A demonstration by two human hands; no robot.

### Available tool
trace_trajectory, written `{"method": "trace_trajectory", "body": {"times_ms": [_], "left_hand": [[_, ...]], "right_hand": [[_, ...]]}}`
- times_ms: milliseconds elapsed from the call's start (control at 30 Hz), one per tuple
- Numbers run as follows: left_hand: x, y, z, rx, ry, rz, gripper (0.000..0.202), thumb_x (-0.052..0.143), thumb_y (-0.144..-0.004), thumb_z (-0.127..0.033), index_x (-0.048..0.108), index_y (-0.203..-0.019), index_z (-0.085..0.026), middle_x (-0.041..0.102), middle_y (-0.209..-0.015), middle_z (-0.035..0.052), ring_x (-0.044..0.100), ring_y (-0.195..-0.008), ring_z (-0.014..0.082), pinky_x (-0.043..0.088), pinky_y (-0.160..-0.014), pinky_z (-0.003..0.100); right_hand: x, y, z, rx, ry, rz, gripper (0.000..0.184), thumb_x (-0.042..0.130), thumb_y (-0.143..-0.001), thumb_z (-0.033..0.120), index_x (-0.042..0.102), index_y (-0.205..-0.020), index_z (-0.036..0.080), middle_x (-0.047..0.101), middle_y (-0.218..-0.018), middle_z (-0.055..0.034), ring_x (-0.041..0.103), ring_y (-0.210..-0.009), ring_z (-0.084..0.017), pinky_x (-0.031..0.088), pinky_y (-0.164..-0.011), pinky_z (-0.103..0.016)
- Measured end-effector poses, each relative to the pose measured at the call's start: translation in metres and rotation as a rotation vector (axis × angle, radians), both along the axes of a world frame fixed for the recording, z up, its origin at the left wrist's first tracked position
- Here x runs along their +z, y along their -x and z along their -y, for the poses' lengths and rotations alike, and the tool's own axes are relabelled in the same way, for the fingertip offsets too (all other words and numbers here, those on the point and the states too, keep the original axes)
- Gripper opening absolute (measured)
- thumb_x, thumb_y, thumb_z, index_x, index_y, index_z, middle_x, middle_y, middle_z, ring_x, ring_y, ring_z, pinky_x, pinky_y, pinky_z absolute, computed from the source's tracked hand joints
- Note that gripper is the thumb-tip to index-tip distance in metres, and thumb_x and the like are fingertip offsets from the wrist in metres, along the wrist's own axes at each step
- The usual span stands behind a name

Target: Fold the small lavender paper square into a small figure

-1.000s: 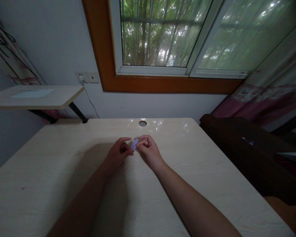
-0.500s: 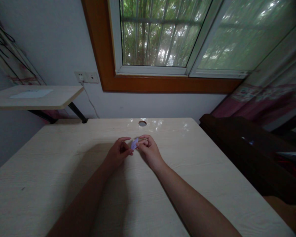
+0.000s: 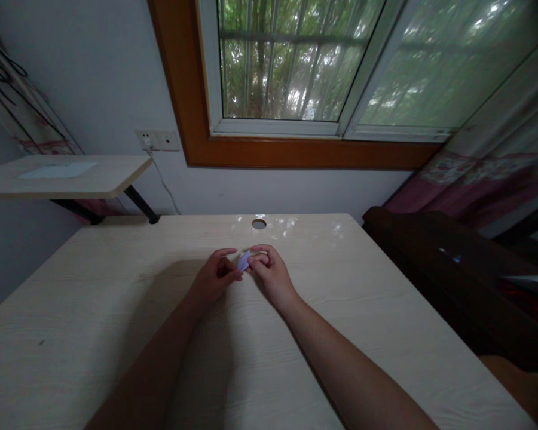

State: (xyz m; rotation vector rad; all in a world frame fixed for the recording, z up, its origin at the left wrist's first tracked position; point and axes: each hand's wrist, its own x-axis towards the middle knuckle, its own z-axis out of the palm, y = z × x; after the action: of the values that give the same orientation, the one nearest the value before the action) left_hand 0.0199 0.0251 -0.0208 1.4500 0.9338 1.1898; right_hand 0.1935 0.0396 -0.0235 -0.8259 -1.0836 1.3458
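A small piece of folded purple paper is pinched between my two hands, over the far half of the pale wooden desk. My left hand grips its lower left corner between thumb and a finger, with the index finger stretched out above. On the other side, my right hand pinches the paper's right edge with thumb and curled fingers. The fingertips hide part of the paper, so its full shape is not visible.
Behind the hands, a round cable hole opens near the desk's back edge. A raised shelf on black legs stands at the left, with a pale sheet on it. Dark wooden furniture borders the right side.
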Motion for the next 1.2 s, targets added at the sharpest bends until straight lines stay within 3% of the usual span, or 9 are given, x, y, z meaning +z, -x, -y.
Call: {"method": "trace_trajectory", "body": {"times_ms": [267, 467, 900, 1200], "left_hand": [[-0.005, 0.000, -0.004, 0.047, 0.004, -0.011, 0.050, 0.074, -0.078, -0.030, 0.052, -0.122, -0.021, 0.058, -0.073, -0.0044, 0.060, -0.068, 0.0125, 0.048, -0.068, 0.027], [-0.011, 0.003, -0.006, 0.058, -0.029, -0.053, 0.050, 0.073, -0.080, -0.030, 0.051, -0.123, -0.020, 0.058, -0.072, -0.0038, 0.057, -0.068, 0.0124, 0.045, -0.066, 0.026], [-0.007, 0.002, -0.005, 0.089, 0.002, -0.064, 0.052, 0.075, -0.076, -0.029, 0.052, -0.122, -0.020, 0.060, -0.071, -0.0041, 0.060, -0.066, 0.0127, 0.047, -0.067, 0.027], [-0.001, 0.001, -0.004, 0.118, 0.041, -0.030, 0.050, 0.074, -0.077, -0.031, 0.051, -0.120, -0.019, 0.060, -0.068, -0.0054, 0.063, -0.065, 0.0129, 0.050, -0.067, 0.027]], "right_hand": [[-0.004, 0.002, 0.005, 0.011, -0.105, 0.175, 0.028, 0.069, -0.082, 0.031, 0.058, -0.107, 0.023, 0.069, -0.075, 0.0004, 0.066, -0.070, -0.017, 0.050, -0.069, -0.030], [-0.008, 0.003, 0.003, 0.041, -0.126, 0.175, 0.039, 0.073, -0.078, 0.029, 0.057, -0.113, 0.025, 0.069, -0.083, -0.0001, 0.066, -0.072, -0.016, 0.050, -0.069, -0.030], [0.002, 0.002, 0.004, -0.021, -0.054, 0.114, 0.034, 0.073, -0.073, 0.024, 0.058, -0.104, 0.023, 0.065, -0.070, 0.0039, 0.060, -0.065, -0.014, 0.045, -0.067, -0.028], [-0.003, 0.000, 0.000, -0.067, -0.063, 0.106, 0.029, 0.073, -0.075, 0.024, 0.058, -0.100, 0.022, 0.063, -0.070, 0.0045, 0.058, -0.066, -0.013, 0.043, -0.067, -0.027]]}}
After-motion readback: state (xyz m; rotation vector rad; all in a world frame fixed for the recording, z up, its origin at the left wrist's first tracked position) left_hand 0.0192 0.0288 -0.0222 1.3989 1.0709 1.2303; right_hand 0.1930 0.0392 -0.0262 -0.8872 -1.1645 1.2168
